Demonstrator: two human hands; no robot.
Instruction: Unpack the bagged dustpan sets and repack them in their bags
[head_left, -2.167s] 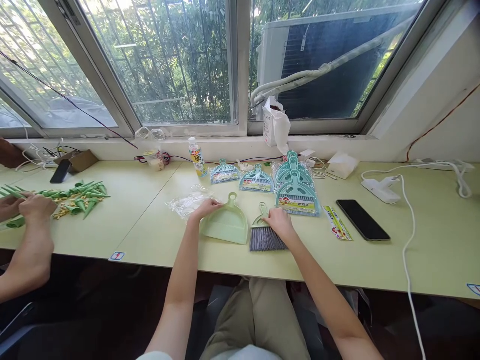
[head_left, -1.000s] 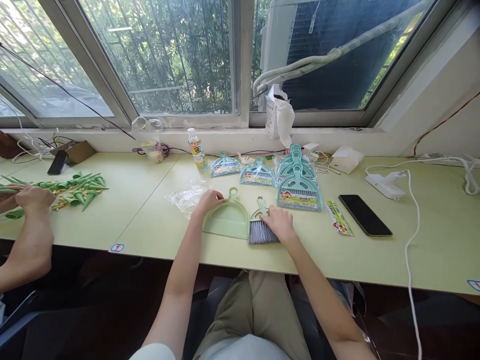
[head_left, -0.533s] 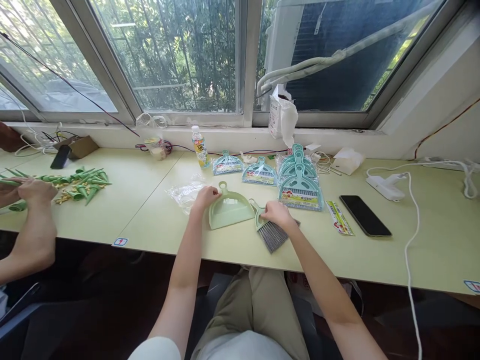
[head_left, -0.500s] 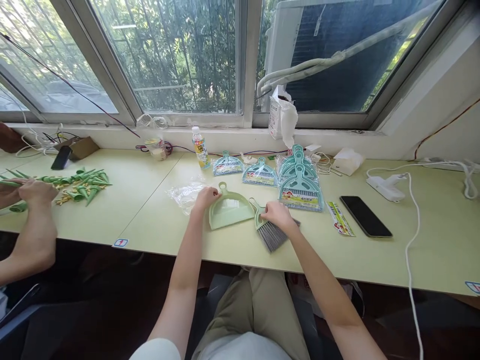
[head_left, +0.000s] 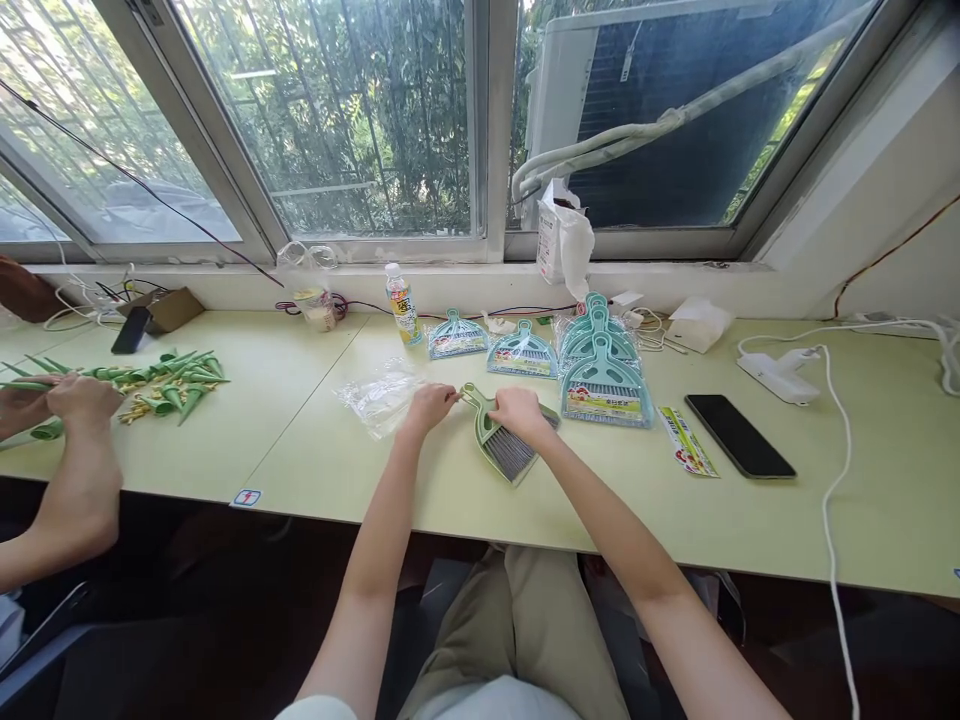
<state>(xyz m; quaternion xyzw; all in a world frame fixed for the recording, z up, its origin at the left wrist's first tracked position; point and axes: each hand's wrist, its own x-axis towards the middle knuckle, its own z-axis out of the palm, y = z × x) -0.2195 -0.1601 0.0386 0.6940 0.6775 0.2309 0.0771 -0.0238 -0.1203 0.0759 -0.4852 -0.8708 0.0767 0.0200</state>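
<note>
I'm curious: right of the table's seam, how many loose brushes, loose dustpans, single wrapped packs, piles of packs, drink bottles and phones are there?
Loose brush: 1
Loose dustpan, beneath the brush: 1
Single wrapped packs: 2
Pile of packs, overlapping too much to count singly: 1
Drink bottle: 1
Phone: 1
Total: 7

On the surface: brush on dustpan; plastic film left; packaged sets behind; label strip, then phone, right.
</note>
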